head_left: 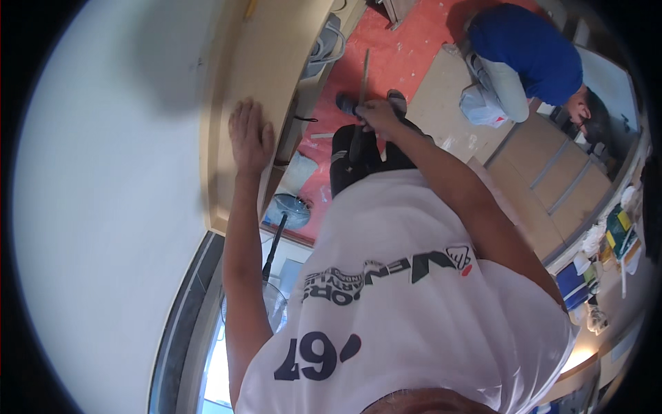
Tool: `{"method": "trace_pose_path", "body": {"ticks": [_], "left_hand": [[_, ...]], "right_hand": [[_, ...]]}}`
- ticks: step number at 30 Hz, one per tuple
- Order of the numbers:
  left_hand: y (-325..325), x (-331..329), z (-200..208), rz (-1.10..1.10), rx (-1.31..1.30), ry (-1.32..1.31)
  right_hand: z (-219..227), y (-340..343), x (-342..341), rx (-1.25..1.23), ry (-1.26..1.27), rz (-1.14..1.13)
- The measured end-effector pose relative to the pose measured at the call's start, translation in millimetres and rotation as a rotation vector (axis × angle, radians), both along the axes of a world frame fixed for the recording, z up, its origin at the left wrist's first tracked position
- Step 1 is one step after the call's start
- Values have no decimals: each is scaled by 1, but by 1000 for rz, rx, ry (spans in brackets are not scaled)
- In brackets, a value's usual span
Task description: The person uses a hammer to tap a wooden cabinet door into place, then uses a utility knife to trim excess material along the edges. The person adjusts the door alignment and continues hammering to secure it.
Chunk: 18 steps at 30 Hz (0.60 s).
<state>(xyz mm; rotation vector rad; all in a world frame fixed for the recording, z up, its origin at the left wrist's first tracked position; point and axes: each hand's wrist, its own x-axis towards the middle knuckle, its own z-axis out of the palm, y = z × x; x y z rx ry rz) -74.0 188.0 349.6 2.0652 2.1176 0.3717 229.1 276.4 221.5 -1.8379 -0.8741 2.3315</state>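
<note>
My left hand (249,136) lies flat, fingers stretched out, on a pale wooden panel (262,62) with a raised edge beside the white wall. Nothing shows in it. My right hand (379,117) is closed around a long, thin tan stick (365,72), held in front of my legs. A darker part seems to continue below the hand, against my dark trousers; I cannot tell whether it belongs to the stick. My feet stand on a red floor covering (420,31).
A person in a blue top (527,45) bends low at the upper right, beside brown boards (572,179) and a white bag (479,107). A fan (287,210) stands near my left arm. Grey cable (331,48) hangs past the panel. Assorted supplies (617,231) lie at the right.
</note>
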Motion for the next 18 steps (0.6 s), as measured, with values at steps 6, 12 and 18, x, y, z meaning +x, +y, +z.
{"method": "trace_pose_path", "body": {"ticks": [6,12,18], "left_hand": [[-11,-4,-6,6,13,32],[-12,-5,-6,-14,-7,53],[-5,-4,1,-19,-29,43]], "right_hand": [[-29,-20,5,50,12,119],[-82,-13,42,165,-81,162],[-103,46,23,397,-112,110]]}}
